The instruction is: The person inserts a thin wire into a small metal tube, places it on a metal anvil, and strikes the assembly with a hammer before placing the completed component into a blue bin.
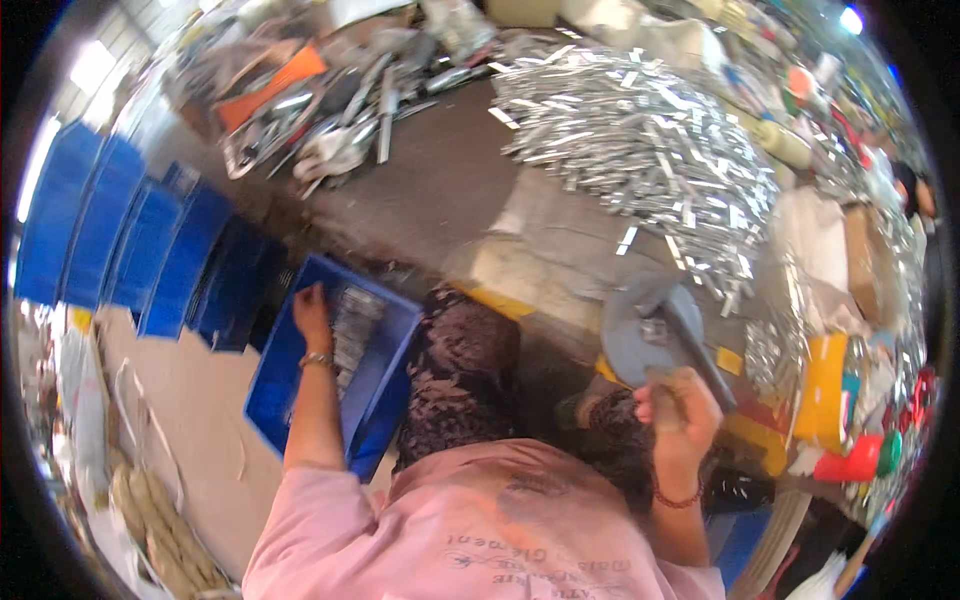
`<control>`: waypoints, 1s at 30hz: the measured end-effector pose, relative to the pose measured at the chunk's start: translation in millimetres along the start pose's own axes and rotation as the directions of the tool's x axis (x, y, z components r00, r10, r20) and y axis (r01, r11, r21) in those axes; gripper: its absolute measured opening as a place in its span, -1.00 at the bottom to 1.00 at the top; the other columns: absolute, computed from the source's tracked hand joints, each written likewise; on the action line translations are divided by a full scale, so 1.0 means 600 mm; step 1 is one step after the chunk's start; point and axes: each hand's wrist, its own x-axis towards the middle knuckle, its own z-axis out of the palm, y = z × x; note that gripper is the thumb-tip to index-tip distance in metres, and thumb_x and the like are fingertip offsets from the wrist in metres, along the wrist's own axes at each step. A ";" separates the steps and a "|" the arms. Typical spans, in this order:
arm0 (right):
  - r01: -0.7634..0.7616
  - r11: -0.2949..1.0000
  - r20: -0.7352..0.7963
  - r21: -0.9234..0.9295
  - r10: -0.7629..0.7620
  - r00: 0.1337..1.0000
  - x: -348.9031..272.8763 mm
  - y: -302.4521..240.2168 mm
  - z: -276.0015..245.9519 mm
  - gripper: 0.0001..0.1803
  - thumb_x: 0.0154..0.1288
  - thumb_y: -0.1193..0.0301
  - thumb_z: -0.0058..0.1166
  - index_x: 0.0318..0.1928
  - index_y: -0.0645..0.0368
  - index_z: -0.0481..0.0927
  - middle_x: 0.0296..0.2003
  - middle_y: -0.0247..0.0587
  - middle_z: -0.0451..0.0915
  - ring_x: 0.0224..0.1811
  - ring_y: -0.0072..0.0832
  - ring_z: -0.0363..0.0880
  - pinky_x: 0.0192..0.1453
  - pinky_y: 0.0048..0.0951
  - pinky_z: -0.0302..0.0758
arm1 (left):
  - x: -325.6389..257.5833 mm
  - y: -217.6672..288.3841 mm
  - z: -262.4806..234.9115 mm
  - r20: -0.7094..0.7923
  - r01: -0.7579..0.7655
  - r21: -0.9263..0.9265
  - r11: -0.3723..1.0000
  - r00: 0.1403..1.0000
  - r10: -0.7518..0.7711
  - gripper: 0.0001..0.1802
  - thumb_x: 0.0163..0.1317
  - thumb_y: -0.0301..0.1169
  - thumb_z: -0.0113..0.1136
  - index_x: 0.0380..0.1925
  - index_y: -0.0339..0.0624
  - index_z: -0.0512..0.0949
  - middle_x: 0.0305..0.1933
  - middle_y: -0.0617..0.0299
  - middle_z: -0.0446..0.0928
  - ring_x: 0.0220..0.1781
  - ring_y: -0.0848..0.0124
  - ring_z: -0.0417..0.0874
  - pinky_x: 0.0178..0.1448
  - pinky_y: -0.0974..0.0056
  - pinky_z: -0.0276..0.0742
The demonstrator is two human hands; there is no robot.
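My left hand (312,312) is inside a blue plastic bin (385,415), near its far left corner. Its fingers are small and blurred, so their grip is unclear. Beside it, thin silvery metal pieces (352,330) lie stacked in a row in the bin. My right hand (685,412) is raised on the right, fingers curled and pressed together; whatever they may hold cannot be made out. Just beyond it, a hammer (700,350) lies across a grey round block (628,340), its handle slanting past my right hand. A small shiny piece (654,330) is on the block.
A large heap of silvery metal strips (630,130) covers the worktop's far right. Scrap metal bars (385,110) and an orange piece (270,88) are piled far left. Stacked blue bins (150,240) stand at left. A yellow container (823,390) is at right.
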 end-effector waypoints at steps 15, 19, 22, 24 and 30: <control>0.227 0.971 0.070 -0.080 -0.222 0.973 0.010 -0.010 -0.023 -0.89 0.37 0.62 0.36 -0.12 0.30 0.75 -0.28 -0.13 0.73 -0.31 -0.40 0.73 -0.25 -0.40 0.57 | -0.374 0.790 0.210 0.723 -0.688 -0.351 0.635 0.232 0.650 -0.76 0.41 -0.37 0.47 -0.01 -0.21 0.70 -0.14 0.24 0.70 -0.18 0.43 0.65 -0.03 0.28 0.60; 0.229 0.971 0.122 -0.072 -0.219 0.968 -0.012 -0.046 -0.066 -0.86 0.35 0.57 0.43 -0.13 0.28 0.75 -0.27 -0.12 0.72 -0.24 -0.35 0.73 -0.19 -0.38 0.60 | -0.395 0.784 0.264 0.703 -0.774 -0.337 0.536 0.171 0.690 -0.66 0.28 -0.37 0.50 0.00 -0.17 0.65 -0.12 0.13 0.70 -0.19 0.18 0.71 -0.05 0.11 0.62; 0.291 0.881 -0.024 -0.372 -0.323 0.946 0.005 -0.056 -0.125 -0.86 0.34 0.56 0.41 -0.11 0.22 0.78 -0.22 -0.06 0.75 -0.22 -0.19 0.78 -0.12 -0.27 0.70 | -0.386 0.783 0.266 0.732 -0.737 -0.333 0.588 0.191 0.654 -0.65 0.25 -0.43 0.48 0.02 -0.18 0.64 -0.18 0.10 0.69 -0.17 0.17 0.72 -0.04 0.11 0.63; 0.169 0.757 -0.124 -0.631 -0.314 0.941 0.035 -0.049 -0.179 -0.85 0.33 0.53 0.36 -0.10 0.16 0.80 -0.18 -0.01 0.76 -0.18 -0.08 0.81 -0.08 -0.18 0.73 | -0.381 0.782 0.246 0.741 -0.723 -0.308 0.618 0.225 0.633 -0.66 0.26 -0.44 0.47 0.02 -0.19 0.64 -0.20 0.12 0.69 -0.20 0.22 0.71 -0.05 0.14 0.63; -0.013 0.214 -0.069 -0.977 -0.255 0.964 0.135 0.036 -0.308 -0.89 0.33 0.53 0.20 -0.19 0.19 0.75 -0.16 0.04 0.75 -0.10 0.09 0.81 -0.02 0.06 0.73 | -0.393 0.795 0.159 0.827 -0.445 -0.356 0.822 0.259 0.499 -0.66 0.24 -0.55 0.50 0.03 -0.23 0.72 -0.22 0.22 0.67 -0.24 0.47 0.62 -0.08 0.32 0.59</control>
